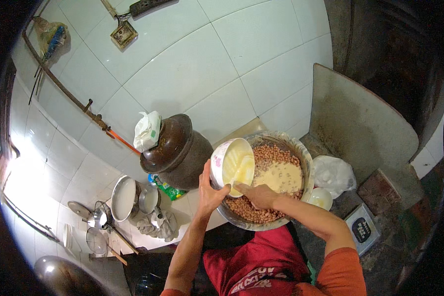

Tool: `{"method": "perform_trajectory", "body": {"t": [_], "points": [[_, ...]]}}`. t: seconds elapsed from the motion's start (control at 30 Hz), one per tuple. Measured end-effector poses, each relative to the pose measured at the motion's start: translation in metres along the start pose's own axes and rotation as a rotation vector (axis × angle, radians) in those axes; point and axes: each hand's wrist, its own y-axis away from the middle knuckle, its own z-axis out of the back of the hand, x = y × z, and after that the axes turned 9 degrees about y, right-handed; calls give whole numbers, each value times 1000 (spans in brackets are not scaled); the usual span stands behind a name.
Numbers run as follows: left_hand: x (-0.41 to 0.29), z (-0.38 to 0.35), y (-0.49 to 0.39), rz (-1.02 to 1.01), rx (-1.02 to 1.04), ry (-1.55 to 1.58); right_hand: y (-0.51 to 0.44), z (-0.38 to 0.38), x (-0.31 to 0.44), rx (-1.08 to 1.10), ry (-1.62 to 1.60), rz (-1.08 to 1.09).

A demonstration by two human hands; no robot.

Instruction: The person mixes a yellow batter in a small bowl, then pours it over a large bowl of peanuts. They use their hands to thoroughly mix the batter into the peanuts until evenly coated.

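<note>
My left hand [211, 194] grips a white china bowl [218, 162] with pink flowers on its outside. The bowl is tilted over the left side of a large basin [309, 166] with a marbled rim. Streaks of pale yellow liquid coat the inside of the bowl. My right hand [261, 196] reaches across the basin, its fingers at the bowl's lower inner edge; whether they hold a small tool is not clear. In the basin lie many small reddish-brown kernels [253, 214], perhaps peanuts, with a pool of pale yellow batter [279, 175] over them.
A large brown lidded jar [188, 159] stands left of the basin, with a tissue pack [148, 131] on its lid. Farther left are metal pots [124, 199], a strainer [97, 241] and a rag [157, 225]. At right are a plastic bag [333, 174], a small bowl [321, 199] and a flat box [362, 229].
</note>
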Motion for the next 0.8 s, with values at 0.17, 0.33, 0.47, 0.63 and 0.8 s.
{"method": "perform_trajectory", "body": {"t": [0.17,0.33,0.47,0.63,0.8], "points": [[9,3,10,0,19,9,-15,8,-24,78,307,-44],[23,9,12,30,-36,53,-1,29,-42,-10,372,-161],[18,7,11,64,-33,62,6,7,-11,280,239,-64],[7,1,16,-14,34,-74,-2,0,-24,15,138,-95],[13,-1,13,1,-11,-10,3,24,-26,90,138,-251]]}}
